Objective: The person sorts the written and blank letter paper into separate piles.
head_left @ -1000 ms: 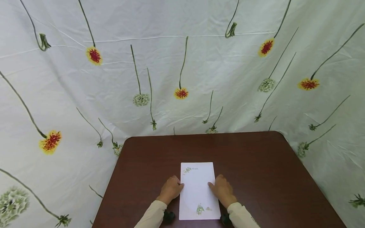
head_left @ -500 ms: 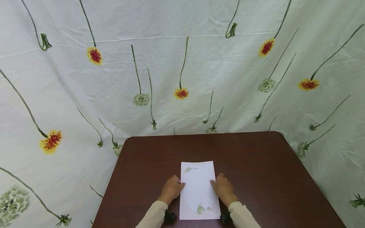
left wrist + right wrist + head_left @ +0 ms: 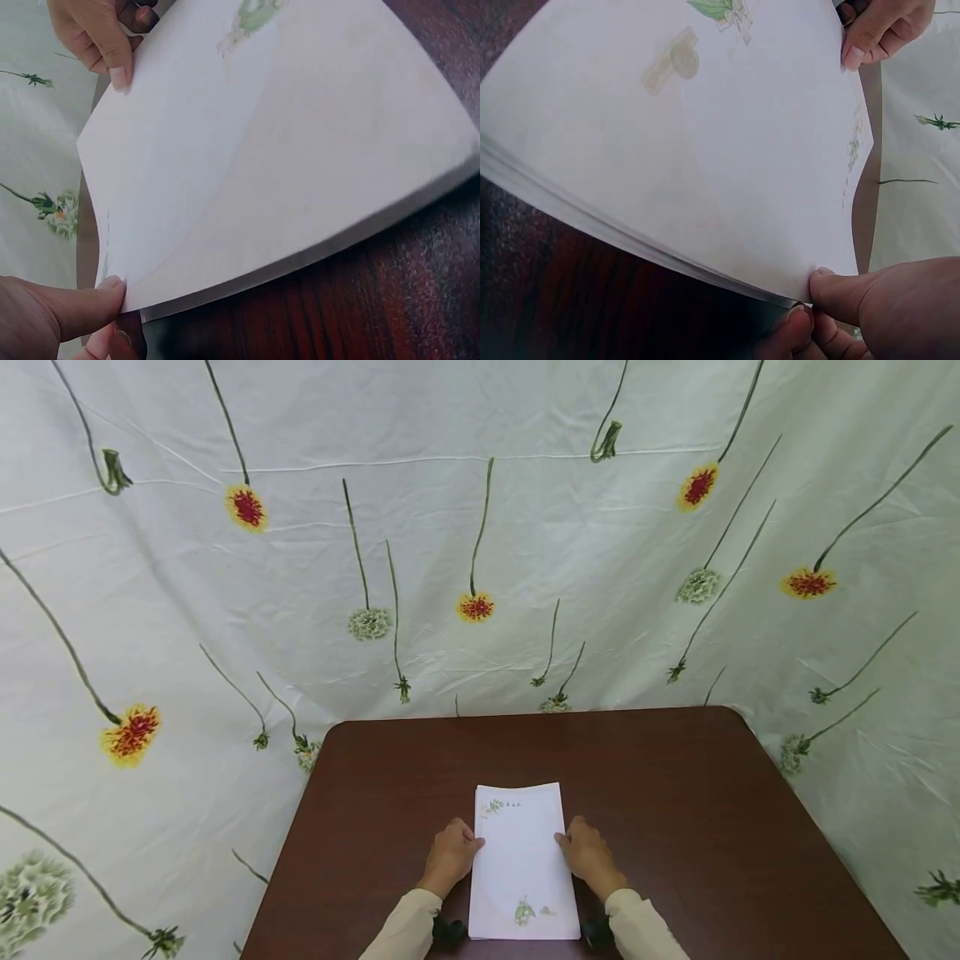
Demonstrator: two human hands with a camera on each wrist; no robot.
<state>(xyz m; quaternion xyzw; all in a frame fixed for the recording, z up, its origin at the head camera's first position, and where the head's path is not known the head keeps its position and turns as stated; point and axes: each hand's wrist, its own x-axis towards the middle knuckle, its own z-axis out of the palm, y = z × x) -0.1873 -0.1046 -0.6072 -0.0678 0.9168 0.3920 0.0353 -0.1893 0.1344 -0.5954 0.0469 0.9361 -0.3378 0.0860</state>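
Observation:
A stack of white paper with small green plant prints lies lengthwise before me in the head view. My left hand pinches its left edge, thumb on top and fingers beneath. At the opposite edge my right hand pinches it the same way. The far part of the stack bows, its side edges higher than its middle. In the right wrist view layered sheets show along the side of the stack, above the right thumb and fingers. The left wrist view shows the left thumb pressing near a corner.
The dark brown tabletop extends around the paper. Behind it hangs a pale cloth printed with flowers. Dark rounded objects sit beside the forearms, partly covered by the sleeves.
The stack's far edge has risen slightly and become more bowed. My right thumb has shifted a little outward and away from me. Both hands still hold the side edges.

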